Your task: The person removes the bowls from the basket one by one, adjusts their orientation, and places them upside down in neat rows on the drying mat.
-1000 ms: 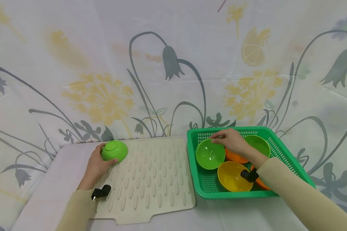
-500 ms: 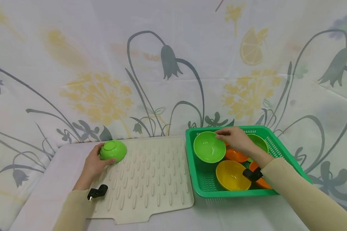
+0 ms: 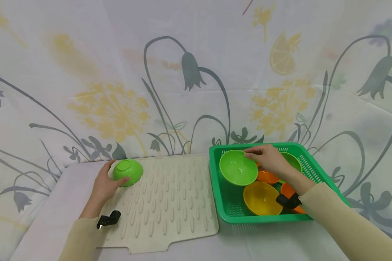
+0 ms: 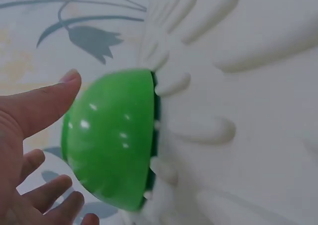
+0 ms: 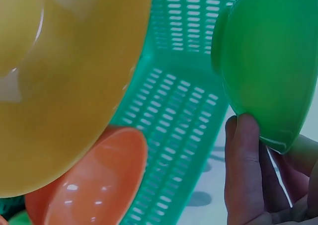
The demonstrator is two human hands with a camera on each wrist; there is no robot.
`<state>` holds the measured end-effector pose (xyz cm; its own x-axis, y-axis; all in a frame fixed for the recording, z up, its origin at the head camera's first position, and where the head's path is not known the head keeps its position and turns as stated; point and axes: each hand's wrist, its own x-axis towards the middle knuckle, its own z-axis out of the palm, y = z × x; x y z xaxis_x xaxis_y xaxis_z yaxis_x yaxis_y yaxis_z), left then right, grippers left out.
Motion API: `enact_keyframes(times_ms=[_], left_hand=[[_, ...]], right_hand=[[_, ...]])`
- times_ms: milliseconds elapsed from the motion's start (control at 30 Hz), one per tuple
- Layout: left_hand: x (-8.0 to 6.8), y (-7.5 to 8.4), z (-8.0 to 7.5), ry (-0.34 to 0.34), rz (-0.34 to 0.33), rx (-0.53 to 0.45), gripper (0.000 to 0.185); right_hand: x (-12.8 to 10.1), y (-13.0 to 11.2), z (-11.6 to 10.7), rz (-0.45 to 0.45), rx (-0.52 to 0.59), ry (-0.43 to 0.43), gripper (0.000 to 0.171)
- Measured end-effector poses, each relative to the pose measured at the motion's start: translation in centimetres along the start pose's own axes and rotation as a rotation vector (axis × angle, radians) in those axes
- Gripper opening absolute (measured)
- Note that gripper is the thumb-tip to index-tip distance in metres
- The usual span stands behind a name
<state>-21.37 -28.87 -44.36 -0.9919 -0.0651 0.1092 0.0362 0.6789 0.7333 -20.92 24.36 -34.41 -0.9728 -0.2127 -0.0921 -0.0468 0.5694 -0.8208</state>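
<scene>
An upside-down green bowl (image 3: 129, 172) rests on the ridged cream drying mat (image 3: 170, 203), near its back left corner. My left hand (image 3: 106, 184) is spread beside it; in the left wrist view the thumb (image 4: 54, 98) and fingers stand loosely about the bowl's base without gripping. With fingers and thumb, my right hand (image 3: 268, 159) pinches the rim of a second green bowl (image 3: 237, 167), held up over the left part of the green basket (image 3: 241, 219). Its hollow tilts toward the head camera, while the right wrist view shows its outer side.
Inside the basket lie a yellow bowl (image 3: 262, 198), an orange bowl (image 3: 268, 177), another orange bowl (image 3: 288, 189) partly behind the right wrist, and a green bowl (image 3: 291, 161) at the back. A flower-patterned cloth (image 3: 196, 108) hangs behind mat and basket.
The right hand has lifted its green bowl a little from inside the basket, then held it nearly still. My left hand has loosened from the overturned bowl, which stays on the mat.
</scene>
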Motion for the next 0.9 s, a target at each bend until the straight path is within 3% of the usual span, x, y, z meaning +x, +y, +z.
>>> enact_keyframes(times_ms=[233,367,633,900], left_hand=[[-1.5,3.5,0.1,-0.021,0.088,-0.175,0.089],[-2.6,5.8,0.6,-0.057,0.175,-0.259,0.085],[-4.5,9.0,2.6,-0.170,0.307,-0.330,0.078],[-6.8,12.5,5.3,-0.331,0.399,-0.408,0.077]], right_hand=[[-1.0,-1.3,0.5,0.000,-0.057,0.011,0.039],[-1.5,-1.9,1.0,-0.031,-0.122,0.028,0.036],[-2.7,-3.3,2.4,-0.058,-0.075,-0.015,0.032],[-3.3,-4.5,4.1,-0.060,-0.057,-0.001,0.025]])
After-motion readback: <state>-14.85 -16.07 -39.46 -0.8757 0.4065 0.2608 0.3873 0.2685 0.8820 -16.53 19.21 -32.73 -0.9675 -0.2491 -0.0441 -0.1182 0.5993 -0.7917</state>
